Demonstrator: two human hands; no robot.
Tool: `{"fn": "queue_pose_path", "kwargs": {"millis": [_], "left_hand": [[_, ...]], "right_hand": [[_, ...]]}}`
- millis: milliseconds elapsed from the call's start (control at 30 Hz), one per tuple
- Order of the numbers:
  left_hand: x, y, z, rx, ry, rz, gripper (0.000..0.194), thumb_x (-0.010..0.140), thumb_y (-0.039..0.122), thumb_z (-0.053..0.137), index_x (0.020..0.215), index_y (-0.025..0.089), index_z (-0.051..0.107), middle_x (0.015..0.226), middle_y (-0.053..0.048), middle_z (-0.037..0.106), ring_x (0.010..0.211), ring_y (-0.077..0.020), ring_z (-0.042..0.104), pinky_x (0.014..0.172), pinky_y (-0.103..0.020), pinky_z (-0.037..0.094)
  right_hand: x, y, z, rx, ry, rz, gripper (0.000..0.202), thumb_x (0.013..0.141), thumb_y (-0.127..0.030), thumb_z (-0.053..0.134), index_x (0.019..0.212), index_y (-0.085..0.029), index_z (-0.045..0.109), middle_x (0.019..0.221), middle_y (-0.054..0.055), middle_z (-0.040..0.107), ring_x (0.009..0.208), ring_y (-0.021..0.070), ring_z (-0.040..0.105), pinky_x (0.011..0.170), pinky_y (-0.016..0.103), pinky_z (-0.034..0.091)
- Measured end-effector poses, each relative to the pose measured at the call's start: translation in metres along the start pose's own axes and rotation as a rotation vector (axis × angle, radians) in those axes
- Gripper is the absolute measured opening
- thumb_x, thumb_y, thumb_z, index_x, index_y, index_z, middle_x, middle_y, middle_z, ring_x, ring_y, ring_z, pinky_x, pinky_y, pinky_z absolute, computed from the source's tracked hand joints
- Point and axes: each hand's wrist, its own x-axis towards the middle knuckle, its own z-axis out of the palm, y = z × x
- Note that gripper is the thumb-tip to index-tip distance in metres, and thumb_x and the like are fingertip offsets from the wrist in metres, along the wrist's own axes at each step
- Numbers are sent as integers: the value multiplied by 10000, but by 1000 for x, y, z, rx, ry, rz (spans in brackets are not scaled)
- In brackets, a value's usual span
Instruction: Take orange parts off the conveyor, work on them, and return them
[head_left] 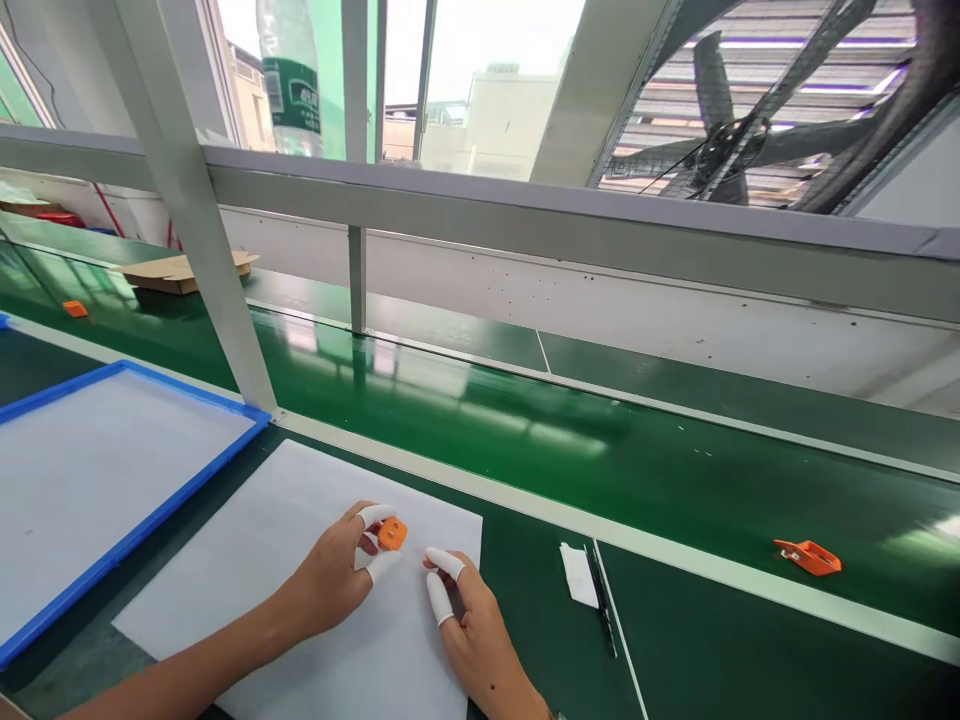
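Landmark: white sheet lying on the green table.

- Blue-framed tray: left of the sheet, its corner just beside the sheet's upper left edge.
- Cardboard piece and a small orange bit: well beyond the sheet, far left, on the green belt.
- Left hand: over the sheet's middle, white finger covers on; its grip is narrow, thumb and forefinger pinching a small orange part above the sheet's upper right area.
- Right hand: at the sheet's right edge, covered fingertips resting on the paper near the orange part but apart from it; grip loose, holding nothing.
- White paper scrap: on the table, right of the sheet.
- Orange clip: on the belt, far right of the sheet.
- Bottle: on the window ledge, above the sheet.
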Motion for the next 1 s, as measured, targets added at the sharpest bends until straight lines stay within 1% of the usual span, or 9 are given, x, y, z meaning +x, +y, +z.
{"fn": "queue_pose_path", "kwargs": {"millis": [100, 367, 567, 667, 767, 833, 867, 900, 1000], "left_hand": [[30, 1, -9, 34, -13, 3, 373, 922, 302, 612, 1292, 269, 590, 1236, -64, 638, 1007, -221, 631, 937, -422, 560], [169, -41, -7, 14, 143, -209, 353, 923, 274, 677, 1246, 144, 616, 1195, -111, 674, 1066, -245, 655, 982, -453, 528], [195, -40, -19, -13, 248, -301, 339, 964, 320, 642, 1259, 159, 606, 1299, -104, 620, 1139, -267, 633, 964, -499, 542], [177, -24, -22, -43, 265, -294, 404, 942, 290, 660, 1313, 154, 574, 1348, -130, 598, 1213, -280, 591, 1034, -485, 487], [125, -3, -22, -107, 151, -205, 422, 925, 290, 646, 1320, 151, 591, 1267, -125, 662, 1187, -250, 606, 1032, -368, 471], [71, 12, -22, -160, -59, -133, 329, 917, 357, 653, 1197, 187, 683, 1081, -68, 731, 1016, -228, 672, 906, -347, 538], [41, 19, -22, -197, -254, -87, 285, 911, 380, 667, 1122, 194, 717, 1026, -50, 744, 965, -223, 683, 870, -345, 553], [10, 26, -22, -229, -454, -45, 267, 926, 389, 662, 1096, 192, 721, 1049, -48, 741, 954, -217, 685, 859, -350, 563], [-73, 42, -18, -281, -814, -6, 221, 953, 361, 652, 1139, 244, 680, 1202, -64, 678, 1024, -211, 679, 835, -340, 590]], "right_hand": [[1, -4, -2, -20, 16, -41, 329, 990, -218, 482, 1282, -296, 612, 1118, 76, 671, 994, 226, 659, 883, 356, 567], [-1, 13, 8, -7, 93, -108, 326, 956, -186, 467, 1211, -275, 649, 1079, 86, 676, 925, 226, 672, 842, 356, 580], [-1, 35, 18, -62, 110, -115, 362, 901, -130, 480, 1190, -262, 652, 1069, 84, 683, 911, 228, 672, 841, 358, 585], [-1, 36, 16, -128, 69, -101, 466, 824, -63, 491, 1218, -266, 635, 1131, 79, 676, 983, 239, 666, 902, 374, 576], [-1, 36, 12, -179, -1, -112, 599, 724, -2, 478, 1240, -270, 621, 1189, 73, 664, 1062, 246, 653, 953, 382, 564], [-1, 37, 9, -201, -21, -133, 675, 656, 17, 467, 1255, -261, 612, 1218, 74, 655, 1116, 251, 637, 995, 390, 547], [-1, 39, 8, -211, -23, -144, 701, 630, 17, 465, 1261, -253, 610, 1230, 76, 652, 1139, 253, 630, 1012, 391, 538], [0, 42, 8, -219, -26, -155, 716, 615, 14, 465, 1267, -245, 608, 1241, 80, 652, 1156, 254, 626, 1024, 388, 532], [1, 53, 10, -251, -41, -171, 665, 656, -21, 477, 1264, -246, 624, 1251, 81, 663, 1141, 253, 642, 974, 360, 562]]}}
